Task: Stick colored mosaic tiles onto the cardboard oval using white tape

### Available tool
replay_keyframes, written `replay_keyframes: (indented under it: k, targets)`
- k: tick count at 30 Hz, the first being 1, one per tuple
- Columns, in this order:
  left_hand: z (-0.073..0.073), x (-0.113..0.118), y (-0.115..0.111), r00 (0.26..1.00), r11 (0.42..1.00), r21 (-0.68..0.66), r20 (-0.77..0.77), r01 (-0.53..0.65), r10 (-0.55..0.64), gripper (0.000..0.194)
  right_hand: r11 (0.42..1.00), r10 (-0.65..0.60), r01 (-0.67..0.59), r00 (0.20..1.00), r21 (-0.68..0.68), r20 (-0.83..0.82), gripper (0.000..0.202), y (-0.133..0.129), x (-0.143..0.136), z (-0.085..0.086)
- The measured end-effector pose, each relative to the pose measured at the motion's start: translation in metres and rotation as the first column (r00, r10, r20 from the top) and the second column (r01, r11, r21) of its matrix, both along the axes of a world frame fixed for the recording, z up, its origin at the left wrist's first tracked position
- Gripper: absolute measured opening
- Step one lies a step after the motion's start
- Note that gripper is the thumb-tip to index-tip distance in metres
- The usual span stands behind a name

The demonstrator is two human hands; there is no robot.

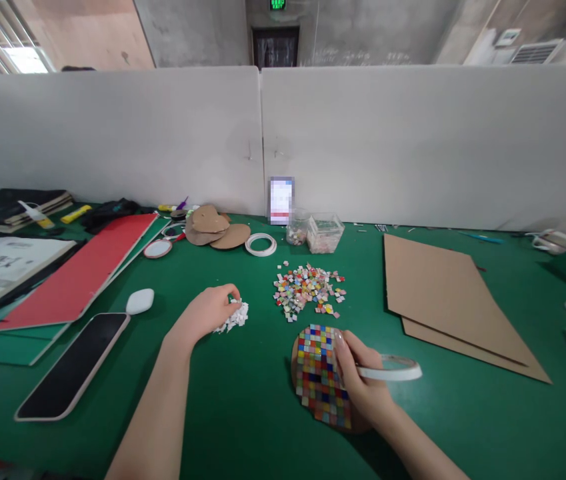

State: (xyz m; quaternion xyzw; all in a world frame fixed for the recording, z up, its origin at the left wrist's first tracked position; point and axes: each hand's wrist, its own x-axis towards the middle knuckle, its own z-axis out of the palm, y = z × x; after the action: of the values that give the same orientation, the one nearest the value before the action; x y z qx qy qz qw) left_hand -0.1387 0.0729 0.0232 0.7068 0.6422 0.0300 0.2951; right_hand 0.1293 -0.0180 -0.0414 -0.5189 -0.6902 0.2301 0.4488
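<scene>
My left hand [215, 308] is at a small heap of white paper scraps [235, 317], fingers curled together at its edge; whether a scrap is between them is hidden. On the right, my right hand [363, 373] is closed, with a white roll of tape [393, 371] held in it and sticking out to the right. Its fingertips touch a round cardboard disc covered with a grid of colourful mosaic tiles [315, 373]. Beyond the disc lies a loose pile of mixed mosaic tiles [305, 290].
Behind the pile stand a clear tub [325, 233], a clear cup [297, 230] and a phone [281, 200]. Cardboard sheets [433, 287] lie right. Left are another phone [75, 367], a white case [140, 301], a red folder [87, 273], cardboard discs [230, 237] and a tape roll [261, 245].
</scene>
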Motion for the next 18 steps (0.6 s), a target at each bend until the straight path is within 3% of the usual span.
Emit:
replay_keyframes:
  k: [4, 11, 14, 18]
  targets:
    - [-0.0009, -0.0017, -0.0009, 0.998, 0.999, -0.015, 0.04, 0.044, -0.044, 0.029, 1.0, 0.001, -0.001, 1.0, -0.005, 0.014, 0.029, 0.0004, 0.0001, -0.0004]
    - [0.0021, 0.0008, -0.0033, 0.998, 0.998, -0.055, 0.061, -0.016, 0.02, 0.035, 1.0, 0.003, -0.003, 1.0, -0.017, 0.003, 0.029, 0.0018, -0.0001, -0.0014]
    - [-0.0003, -0.0008, -0.0017, 0.999, 0.999, -0.036, 0.05, 0.006, -0.004, 0.034, 1.0, 0.003, -0.003, 1.0, -0.023, 0.009, 0.03, 0.0015, 0.0002, -0.0017]
    - [-0.0054, -0.0035, 0.0005, 0.996, 0.998, 0.001, 0.057, -0.065, 0.065, 0.034, 1.0, -0.005, 0.005, 1.0, -0.011, 0.021, 0.03, 0.0016, 0.0005, -0.0018]
